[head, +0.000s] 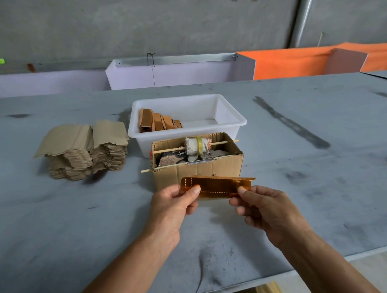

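Orange card (216, 187) partly behind hands (171, 207)

Soft, even daylight, faint shadows (wide-angle bending at the edges); sharp throughout.

Two hands show: one left hand (171, 207) and one right hand (268, 212). Between them is one orange sleeve (216, 187). There is one tub (232, 120), with about six folded sleeves (158, 122) in it, too overlapped to count exactly. One box (199, 171) has two sticks, a far stick (167, 150) and a near stick (146, 171), and one cloth roll (193, 145). Two piles of blanks, a left pile (66, 141) and a right pile (110, 131), sit on one table (305, 184).
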Motion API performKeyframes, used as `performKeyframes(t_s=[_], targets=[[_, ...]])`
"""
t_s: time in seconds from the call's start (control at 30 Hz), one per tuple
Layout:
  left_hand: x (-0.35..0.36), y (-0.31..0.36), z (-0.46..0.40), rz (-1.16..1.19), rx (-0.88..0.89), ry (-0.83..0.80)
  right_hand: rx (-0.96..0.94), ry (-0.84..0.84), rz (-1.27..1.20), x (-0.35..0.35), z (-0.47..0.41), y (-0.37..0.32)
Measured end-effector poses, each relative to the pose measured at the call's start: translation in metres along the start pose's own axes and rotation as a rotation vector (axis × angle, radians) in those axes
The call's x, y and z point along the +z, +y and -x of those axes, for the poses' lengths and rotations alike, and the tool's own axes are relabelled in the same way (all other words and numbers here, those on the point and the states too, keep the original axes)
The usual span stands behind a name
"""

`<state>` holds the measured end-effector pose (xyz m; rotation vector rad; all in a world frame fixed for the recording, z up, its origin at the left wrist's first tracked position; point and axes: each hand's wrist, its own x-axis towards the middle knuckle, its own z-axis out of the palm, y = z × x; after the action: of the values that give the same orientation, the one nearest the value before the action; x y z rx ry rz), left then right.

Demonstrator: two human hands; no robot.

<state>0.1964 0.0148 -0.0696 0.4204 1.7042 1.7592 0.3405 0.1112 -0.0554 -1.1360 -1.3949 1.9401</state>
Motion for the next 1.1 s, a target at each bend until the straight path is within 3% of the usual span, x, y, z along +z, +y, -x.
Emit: performKeyframes(t_s=[0.13,0.37,1.1], targets=[[-0.002,0.002,0.002,-0.047,-0.103,0.039,-0.014,-0.012,-0.05,0.0,-0.001,0.001],[-0.004,0.016,0.004,0.082,-0.321,-0.13,0.001,0.023,-0.01,-0.001,-0.003,0.0],[-0.001,0.014,0.001,0.156,-0.339,-0.209,0.074,-0.084,-0.036,-0.002,-0.005,-0.005]])
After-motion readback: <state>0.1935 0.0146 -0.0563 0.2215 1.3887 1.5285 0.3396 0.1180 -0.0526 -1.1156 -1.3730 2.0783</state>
